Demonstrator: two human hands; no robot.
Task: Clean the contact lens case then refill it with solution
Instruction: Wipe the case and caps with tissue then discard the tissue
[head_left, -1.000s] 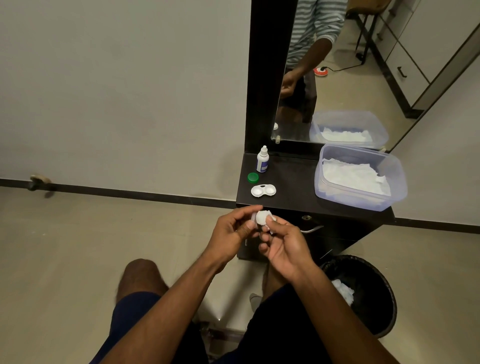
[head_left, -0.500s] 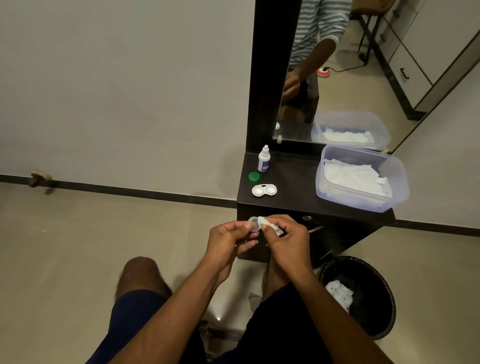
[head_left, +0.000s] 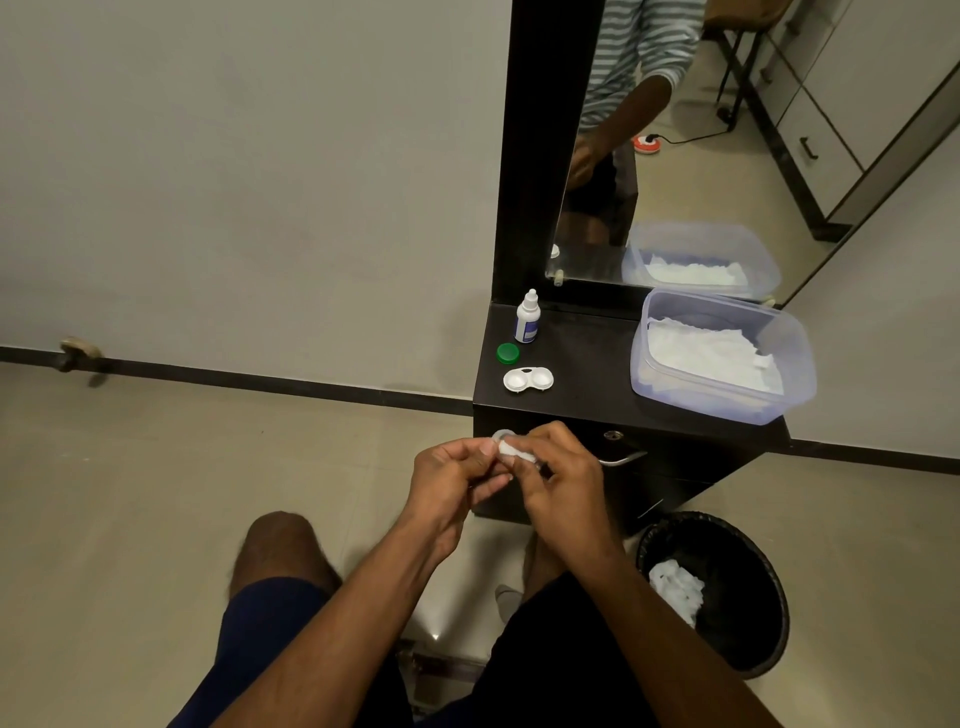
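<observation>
Dim room with pale tiled floor, plain wall and a black vanity shelf (head_left: 597, 364) under a mirror (head_left: 675, 156). Seen on the shelf: lens case (head_left: 528, 380), white, both wells uncapped, near the front left corner; green cap (head_left: 507, 353) just behind it; solution bottle (head_left: 528, 317) upright behind that; clear tub (head_left: 722, 358) of white tissues well to the right. Black bin (head_left: 727, 597) on the floor below, crumpled tissue inside.

Held out in front of the cabinet: left hand (head_left: 449, 480) pinching a small pale cap (head_left: 503, 435) by its rim, right hand (head_left: 561, 478) gripping a wad of tissue (head_left: 514, 451) pressed into it.

Judged light, stiff and smooth, so likely slippery when wet; best taken at the rim, or for the case at the bridge between the wells. Tissue soft, easily torn once damp.

Blue label on the bottle noted, but lettering too small to read. No other writing made out.
</observation>
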